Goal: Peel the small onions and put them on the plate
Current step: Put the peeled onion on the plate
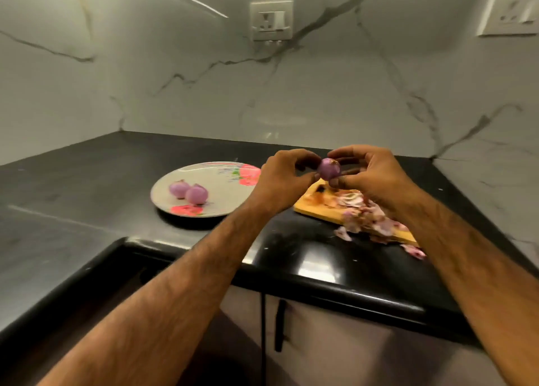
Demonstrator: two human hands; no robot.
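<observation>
Beside the plate [215, 178] holding two peeled onions [189, 192] (skins [368, 215] litter the board [313, 208]), left hand [284, 178] and right hand [372, 172] pinch a third onion [329, 169] aloft, seemingly almost bare, so next it likely needs carrying leftward onto the plate.

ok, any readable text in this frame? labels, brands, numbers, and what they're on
No readable text anywhere in this view.
plate: red flower print only, no lettering.
middle wall socket and right wall socket: no legible markings, both blurred.
cutting board: no label visible.
</observation>
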